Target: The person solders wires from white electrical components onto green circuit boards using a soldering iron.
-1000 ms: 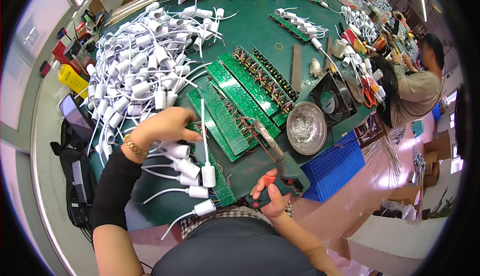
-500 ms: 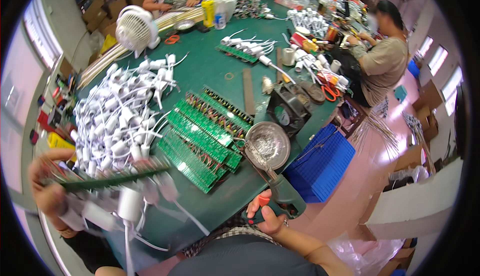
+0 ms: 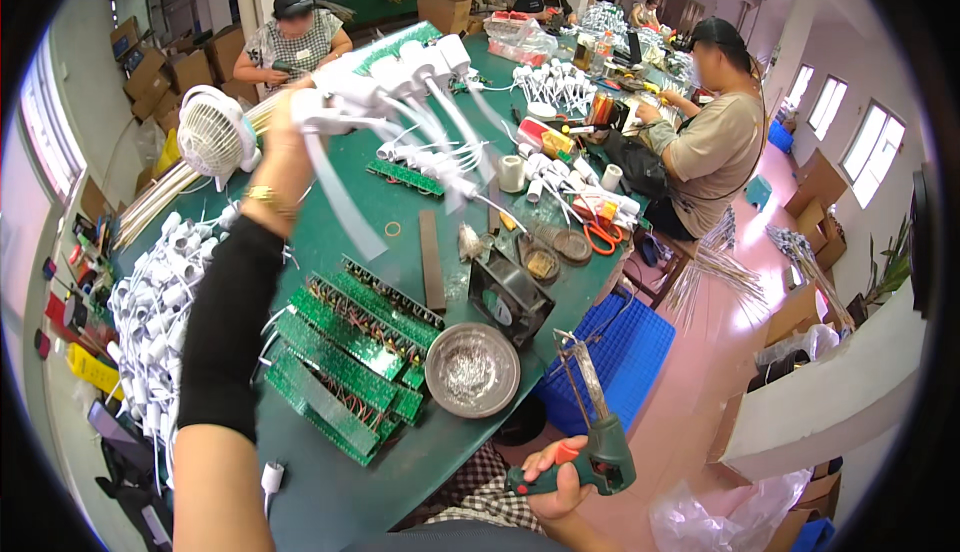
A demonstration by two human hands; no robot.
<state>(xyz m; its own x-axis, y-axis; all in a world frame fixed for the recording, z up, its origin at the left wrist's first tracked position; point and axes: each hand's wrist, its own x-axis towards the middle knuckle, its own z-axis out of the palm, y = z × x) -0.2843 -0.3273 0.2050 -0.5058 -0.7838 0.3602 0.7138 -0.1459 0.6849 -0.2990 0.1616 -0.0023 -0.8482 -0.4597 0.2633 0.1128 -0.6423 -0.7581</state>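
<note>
My left hand (image 3: 286,142) is raised over the table and closed on a green circuit board (image 3: 408,44). White sockets (image 3: 392,74) with white wires hang from that board's near edge, blurred by motion. Down by the table's front edge, my right hand (image 3: 552,480) grips a dark green soldering gun (image 3: 608,452) with a red trigger, its tip pointing up and away. Left of the gun stands a round metal dish (image 3: 472,370) with a silvery inside. Stacked green circuit boards (image 3: 345,352) lie beside the dish.
A heap of white sockets (image 3: 160,322) covers the left of the green table. Beyond the dish are a black fan (image 3: 510,295), a flat bar (image 3: 431,262) and orange-handled scissors (image 3: 603,235). A blue crate (image 3: 630,342) is right of the table. Co-workers sit around the far side.
My left hand has swung up and away from the near left, carrying the board with its sockets over the table. The soldering gun has shifted right and away from the dish. The view has tilted up.
</note>
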